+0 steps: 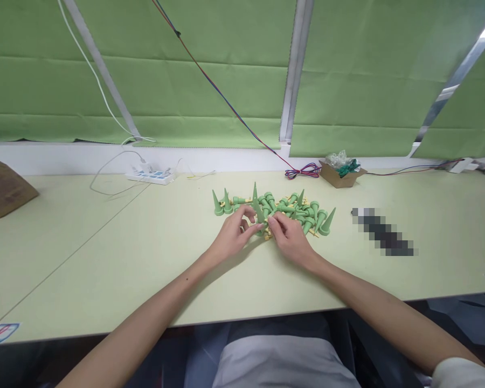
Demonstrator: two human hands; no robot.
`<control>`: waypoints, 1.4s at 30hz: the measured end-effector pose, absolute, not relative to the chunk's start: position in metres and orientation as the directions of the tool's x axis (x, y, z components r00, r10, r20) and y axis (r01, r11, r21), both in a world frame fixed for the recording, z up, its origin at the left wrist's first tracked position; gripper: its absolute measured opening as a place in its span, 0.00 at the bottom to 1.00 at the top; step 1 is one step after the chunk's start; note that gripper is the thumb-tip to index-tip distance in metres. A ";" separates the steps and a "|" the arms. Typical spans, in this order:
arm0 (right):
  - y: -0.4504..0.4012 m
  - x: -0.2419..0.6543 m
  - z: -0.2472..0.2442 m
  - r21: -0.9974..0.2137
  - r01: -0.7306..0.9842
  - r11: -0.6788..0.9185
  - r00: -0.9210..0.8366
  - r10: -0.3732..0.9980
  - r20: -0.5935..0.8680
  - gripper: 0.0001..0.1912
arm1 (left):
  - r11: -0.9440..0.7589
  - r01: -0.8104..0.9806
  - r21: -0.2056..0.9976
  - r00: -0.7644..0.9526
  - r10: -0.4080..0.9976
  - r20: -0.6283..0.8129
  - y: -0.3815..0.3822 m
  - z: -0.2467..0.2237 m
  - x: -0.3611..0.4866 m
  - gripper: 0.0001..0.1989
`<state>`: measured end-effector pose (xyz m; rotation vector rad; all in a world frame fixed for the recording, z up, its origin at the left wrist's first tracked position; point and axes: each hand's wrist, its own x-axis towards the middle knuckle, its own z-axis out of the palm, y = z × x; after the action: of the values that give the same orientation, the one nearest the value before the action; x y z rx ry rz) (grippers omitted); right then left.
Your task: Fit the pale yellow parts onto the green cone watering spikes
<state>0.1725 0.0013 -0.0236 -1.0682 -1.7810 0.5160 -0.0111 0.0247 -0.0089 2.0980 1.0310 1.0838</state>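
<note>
A pile of green plastic spikes (285, 207) with thin yellow stems lies mid-table, looking like plant watering spikes. My left hand (236, 229) is at its near left side, thumb and fingers curled around the lower part of an upright green spike (257, 203). Close beside it, my right hand (290, 236) has thumb and forefinger pinched together against that spike's base. A bit of yellow shows by those fingertips, but what they hold is mostly hidden. Two cones stand upright at the pile's left end, and one green cone (327, 222) leans at the right end.
A white power strip (151, 175) with cables lies at the back left. At the back right are a coiled red-blue wire (303, 171) and a small cardboard box (339, 177) with plastic and green material. A blurred dark object (383, 233) lies to the right; brown material (6, 188) far left.
</note>
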 end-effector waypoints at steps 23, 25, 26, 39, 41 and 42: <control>0.002 0.173 -0.023 -0.702 0.449 0.553 -0.185 0.826 0.532 0.15 | 0.069 0.012 0.998 0.533 0.844 -0.065 0.030 -0.011 -0.011 0.25; 0.003 0.172 -0.023 -0.685 0.458 0.566 -0.206 0.817 0.538 0.15 | 0.092 0.014 0.996 0.522 0.849 -0.086 0.030 -0.011 -0.011 0.25; 0.003 0.173 -0.023 -0.678 0.463 0.571 -0.213 0.814 0.541 0.15 | 0.102 0.018 0.995 0.522 0.847 -0.097 0.030 -0.011 -0.011 0.26; 0.001 0.174 -0.022 -0.700 0.423 0.575 -0.252 0.817 0.519 0.14 | 0.136 0.001 0.991 0.571 0.813 -0.113 0.026 -0.003 -0.016 0.25; 0.002 0.175 -0.023 -0.698 0.419 0.580 -0.251 0.813 0.525 0.14 | 0.133 -0.005 0.991 0.591 0.800 -0.104 0.027 -0.004 -0.016 0.25; 0.003 0.175 -0.023 -0.697 0.419 0.582 -0.248 0.812 0.528 0.15 | 0.129 -0.010 0.992 0.598 0.796 -0.098 0.027 -0.004 -0.016 0.24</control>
<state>0.1748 0.0029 -0.0234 -0.9956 -1.8721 0.5246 -0.0161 0.0272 -0.0041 1.3241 0.7519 0.6737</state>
